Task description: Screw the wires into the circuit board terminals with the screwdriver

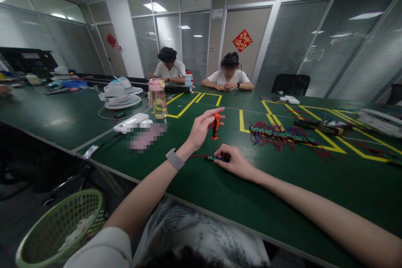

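My left hand [203, 129] is closed around the handle of an orange and black screwdriver [215, 124], fingers and thumb at its upper part. The screwdriver stands upright, its shaft reaching down to a small green circuit board [210, 158] on the table. With thumb and fingertips pinched, my right hand [233, 160] holds the board's right end, where dark blue wires show. A red wire [198, 156] runs left from the board. Whether the screwdriver's tip sits in a screw is too small to tell.
On the green table [176, 180], a strip of wired circuit boards [279, 133] lies to the right. A pink-lidded bottle [158, 98], a white power strip [131, 122] and white fans [121, 94] stand left. Two people sit opposite. A green basket [67, 222] is below the table's edge.
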Action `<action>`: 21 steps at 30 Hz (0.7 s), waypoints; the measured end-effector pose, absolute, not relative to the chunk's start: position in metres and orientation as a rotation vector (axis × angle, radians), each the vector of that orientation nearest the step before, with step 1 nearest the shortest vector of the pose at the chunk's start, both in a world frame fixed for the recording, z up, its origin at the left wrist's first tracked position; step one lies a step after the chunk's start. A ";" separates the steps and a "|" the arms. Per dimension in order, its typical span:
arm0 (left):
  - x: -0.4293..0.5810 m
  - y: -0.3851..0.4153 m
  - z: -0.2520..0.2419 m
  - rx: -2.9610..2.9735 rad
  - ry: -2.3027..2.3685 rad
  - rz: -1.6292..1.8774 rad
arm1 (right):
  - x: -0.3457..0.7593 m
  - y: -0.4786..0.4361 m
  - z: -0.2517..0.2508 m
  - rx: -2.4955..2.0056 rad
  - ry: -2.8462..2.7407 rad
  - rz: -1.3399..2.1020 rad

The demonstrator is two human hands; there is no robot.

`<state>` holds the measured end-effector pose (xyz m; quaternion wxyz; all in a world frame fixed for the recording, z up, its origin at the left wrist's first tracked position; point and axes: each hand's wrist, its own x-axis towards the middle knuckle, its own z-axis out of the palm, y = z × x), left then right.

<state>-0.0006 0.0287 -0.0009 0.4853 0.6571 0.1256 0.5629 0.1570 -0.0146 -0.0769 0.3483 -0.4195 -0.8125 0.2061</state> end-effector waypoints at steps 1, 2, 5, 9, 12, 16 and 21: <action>0.000 0.028 -0.001 1.562 0.283 1.338 | 0.157 -0.015 -0.077 -1.089 -2.105 0.538; 0.001 0.028 -0.001 1.548 0.289 1.331 | 0.157 -0.014 -0.077 -1.088 -2.105 0.540; 0.001 0.024 0.000 1.656 0.415 1.425 | 0.157 -0.014 -0.078 -1.076 -2.100 0.534; -0.001 0.023 0.001 1.799 0.503 1.496 | 0.158 -0.014 -0.078 -1.069 -2.103 0.528; -0.001 0.026 0.000 1.674 0.379 1.400 | 0.158 -0.014 -0.079 -1.073 -2.103 0.520; 0.002 0.026 -0.002 1.516 0.295 1.306 | 0.158 -0.013 -0.079 -1.072 -2.108 0.514; 0.000 0.023 0.001 1.694 0.460 1.466 | 0.158 -0.013 -0.079 -1.061 -2.102 0.524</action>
